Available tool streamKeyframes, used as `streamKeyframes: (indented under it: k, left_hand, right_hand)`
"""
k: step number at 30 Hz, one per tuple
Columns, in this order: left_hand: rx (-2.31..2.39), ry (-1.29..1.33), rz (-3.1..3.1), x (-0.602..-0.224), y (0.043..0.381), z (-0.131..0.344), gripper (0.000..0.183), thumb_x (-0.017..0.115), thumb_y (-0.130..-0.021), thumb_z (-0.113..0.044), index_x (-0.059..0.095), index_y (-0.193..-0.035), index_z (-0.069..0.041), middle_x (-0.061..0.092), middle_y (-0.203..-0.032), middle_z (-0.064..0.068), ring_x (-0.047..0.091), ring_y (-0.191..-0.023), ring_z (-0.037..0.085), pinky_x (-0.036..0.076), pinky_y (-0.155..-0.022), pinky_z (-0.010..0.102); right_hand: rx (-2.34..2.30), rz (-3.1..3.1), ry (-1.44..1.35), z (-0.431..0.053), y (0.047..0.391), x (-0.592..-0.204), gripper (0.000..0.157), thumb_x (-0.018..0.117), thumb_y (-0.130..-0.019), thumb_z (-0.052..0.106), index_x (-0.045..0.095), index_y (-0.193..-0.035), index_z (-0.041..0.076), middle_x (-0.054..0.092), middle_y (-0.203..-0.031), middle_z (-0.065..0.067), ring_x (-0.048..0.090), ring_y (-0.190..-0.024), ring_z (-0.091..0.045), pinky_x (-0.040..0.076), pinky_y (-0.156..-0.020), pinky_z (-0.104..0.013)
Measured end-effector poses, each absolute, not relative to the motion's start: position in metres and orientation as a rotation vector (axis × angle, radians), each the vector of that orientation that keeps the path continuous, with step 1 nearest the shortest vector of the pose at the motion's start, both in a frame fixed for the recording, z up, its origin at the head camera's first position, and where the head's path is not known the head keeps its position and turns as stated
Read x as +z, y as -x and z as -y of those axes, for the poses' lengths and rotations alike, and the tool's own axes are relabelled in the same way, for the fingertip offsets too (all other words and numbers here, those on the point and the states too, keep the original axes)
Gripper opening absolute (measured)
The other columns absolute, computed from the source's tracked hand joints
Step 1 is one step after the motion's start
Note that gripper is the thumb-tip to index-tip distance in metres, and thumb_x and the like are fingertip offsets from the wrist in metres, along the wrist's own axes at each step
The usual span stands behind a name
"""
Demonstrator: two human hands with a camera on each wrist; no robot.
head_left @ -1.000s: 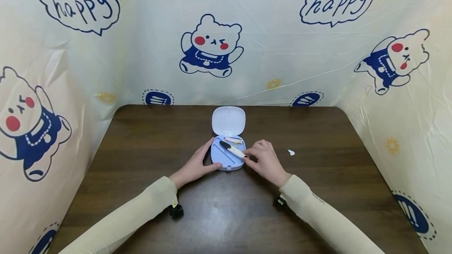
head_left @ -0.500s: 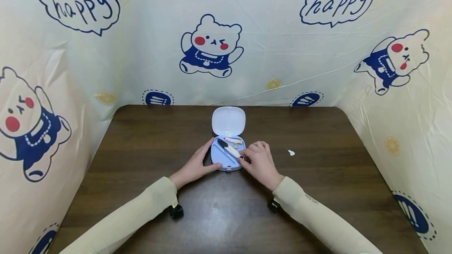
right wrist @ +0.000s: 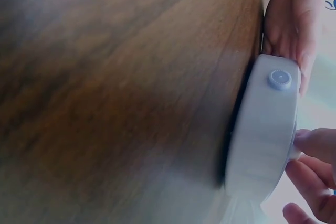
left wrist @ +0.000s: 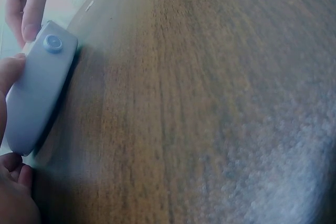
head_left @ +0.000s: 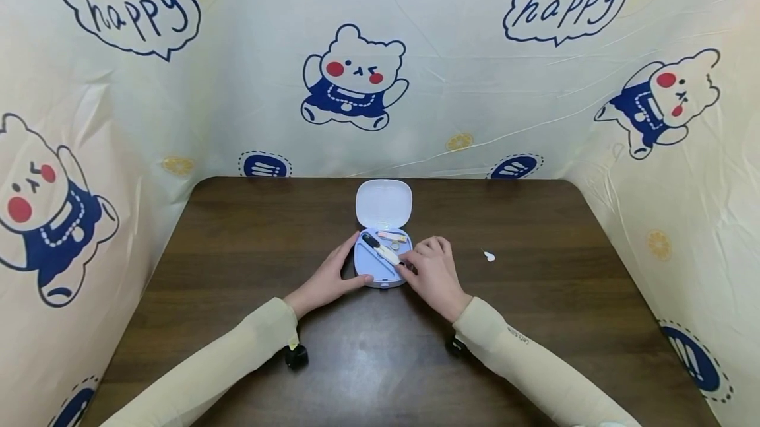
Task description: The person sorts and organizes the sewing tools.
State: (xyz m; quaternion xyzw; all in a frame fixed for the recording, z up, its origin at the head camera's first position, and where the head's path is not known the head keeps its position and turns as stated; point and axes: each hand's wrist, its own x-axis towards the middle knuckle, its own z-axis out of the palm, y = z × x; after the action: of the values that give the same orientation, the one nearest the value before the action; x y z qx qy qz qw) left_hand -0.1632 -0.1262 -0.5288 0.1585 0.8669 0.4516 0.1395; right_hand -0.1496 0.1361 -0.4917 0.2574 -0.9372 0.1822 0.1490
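A blue hinged case (head_left: pixel 380 273) stands on the table with its pale lid (head_left: pixel 384 202) raised at the back. My left hand (head_left: pixel 326 282) holds the case's left side, thumb at the front corner and fingers along the outer wall. With thumb and fingertips, my right hand (head_left: pixel 436 278) pinches the end of a white marker pen (head_left: pixel 387 255) with a black cap. The pen lies slantwise over the case's inside, its cap toward the back left. Behind it in the case sits a small pale stick-like item (head_left: pixel 392 236) with coloured marks. The right wrist view shows the case's round front button (right wrist: pixel 280 79).
A tiny white object (head_left: pixel 489 256) lies on the dark wooden table (head_left: pixel 267 229) to the right of my right hand. A printed curtain (head_left: pixel 451 84) hangs behind the table and along both sides.
My right hand has moved left with the pen, bringing it further over the case and its cap nearer the back left corner. The left hand and case have stayed put.
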Motion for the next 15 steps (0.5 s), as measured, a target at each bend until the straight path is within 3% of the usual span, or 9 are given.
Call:
streamKeyframes:
  k: [15]
  left_hand:
    - [1.317, -0.459, -2.495, -0.5296, 0.1637, 0.1263, 0.105, 0.075, -0.092, -0.057, 0.013, -0.169, -0.022, 0.017, -0.174, 0.006, 0.018, -0.158, 0.033, 0.022, -0.124, 0.06]
  right_hand:
    - [0.549, 2.731, -0.741, -0.1377, 0.1472, -0.4921, 0.015, 0.082, -0.093, 0.025, 0.082, -0.103, 0.013, 0.067, -0.082, 0.001, 0.055, -0.1, -0.026, 0.037, -0.102, -0.052]
